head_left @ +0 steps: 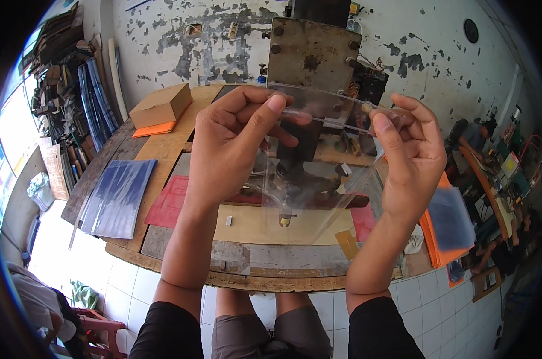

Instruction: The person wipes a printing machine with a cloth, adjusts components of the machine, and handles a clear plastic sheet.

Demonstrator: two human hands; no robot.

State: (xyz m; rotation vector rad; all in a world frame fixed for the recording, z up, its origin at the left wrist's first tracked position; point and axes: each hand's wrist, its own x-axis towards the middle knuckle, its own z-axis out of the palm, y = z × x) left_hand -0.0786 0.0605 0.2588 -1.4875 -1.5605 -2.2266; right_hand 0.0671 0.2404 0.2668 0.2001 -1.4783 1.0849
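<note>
Closest to my view are my own two forearms in black sleeves, rising from the lower edge, with my knees in grey shorts below them over the white tiled floor [133,278]. My left hand [229,146] is raised above the workbench, its thumb and fingers pinched shut on the upper left edge of a clear plastic sleeve [319,167]. My right hand [411,155] pinches the same sleeve at its upper right edge, thumb in front and fingers behind. The sleeve hangs in the air between both hands, above the wooden workbench [163,146], and I can see the bench and machine through it. Behind it stands a rusty metal press [313,54] against the peeling wall. On the bench to my left lie a stack of glossy blue sheets [118,197], a red sheet [169,200] and a cardboard box [160,106] resting on an orange sheet. To my right lies an orange stack [435,242] with a dark blue sheet [450,218] on top of it.
</note>
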